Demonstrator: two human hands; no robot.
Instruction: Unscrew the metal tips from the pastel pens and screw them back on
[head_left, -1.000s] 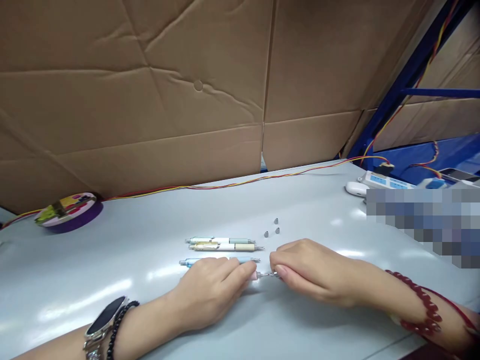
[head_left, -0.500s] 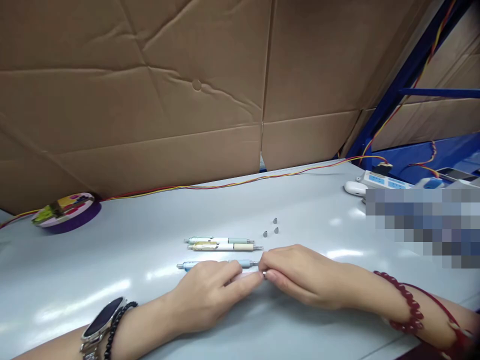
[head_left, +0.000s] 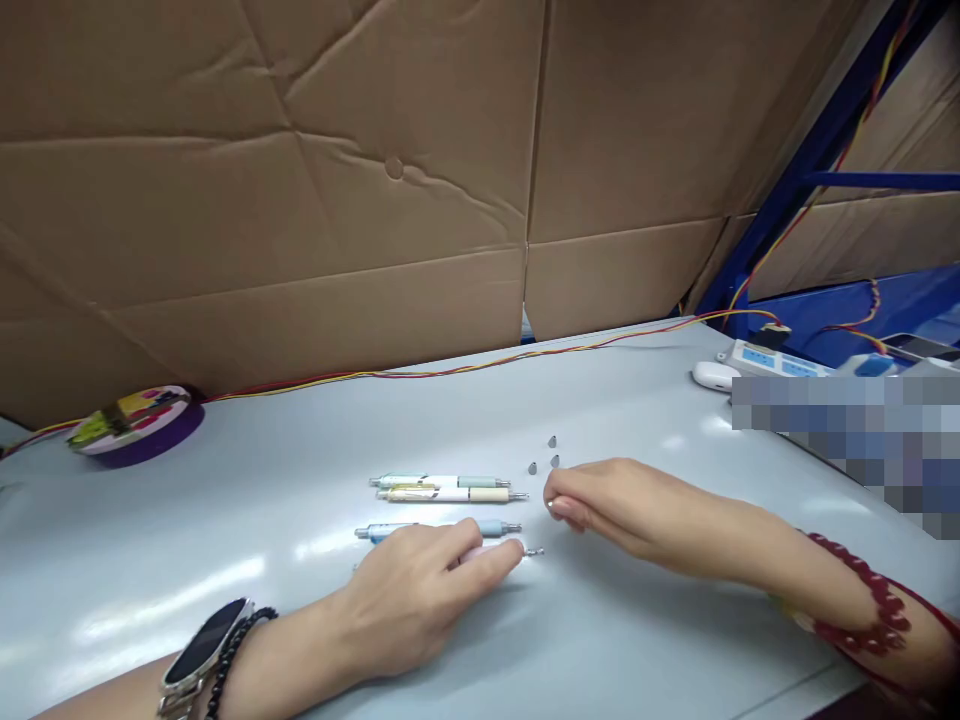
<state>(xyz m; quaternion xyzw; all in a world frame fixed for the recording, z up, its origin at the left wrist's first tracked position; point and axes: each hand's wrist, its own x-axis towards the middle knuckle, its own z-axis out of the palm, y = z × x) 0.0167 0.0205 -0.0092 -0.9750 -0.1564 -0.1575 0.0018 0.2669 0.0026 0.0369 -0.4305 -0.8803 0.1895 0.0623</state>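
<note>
My left hand (head_left: 420,600) lies on the grey table (head_left: 225,560), closed over a pale pink pen (head_left: 501,548) whose thin point (head_left: 534,551) sticks out to the right. My right hand (head_left: 607,500) hovers just right of it, thumb and finger pinched on a small metal tip. Three loose metal cone tips (head_left: 553,461) lie just beyond that hand. A blue pen (head_left: 487,527) lies beside my left fingers. Behind it, a green pen (head_left: 442,481) and a beige pen (head_left: 450,494) lie side by side.
A purple tape roll (head_left: 139,420) sits at the far left. A red-yellow wire (head_left: 450,372) runs along the cardboard wall (head_left: 375,200). A white power strip (head_left: 765,358) and a white oval object (head_left: 712,376) lie at the right, near a blue frame (head_left: 795,170).
My right hand has drawn back from the pen's point, up and to the right toward the loose cone tips. The bare point now shows. My left hand has stayed on the pen.
</note>
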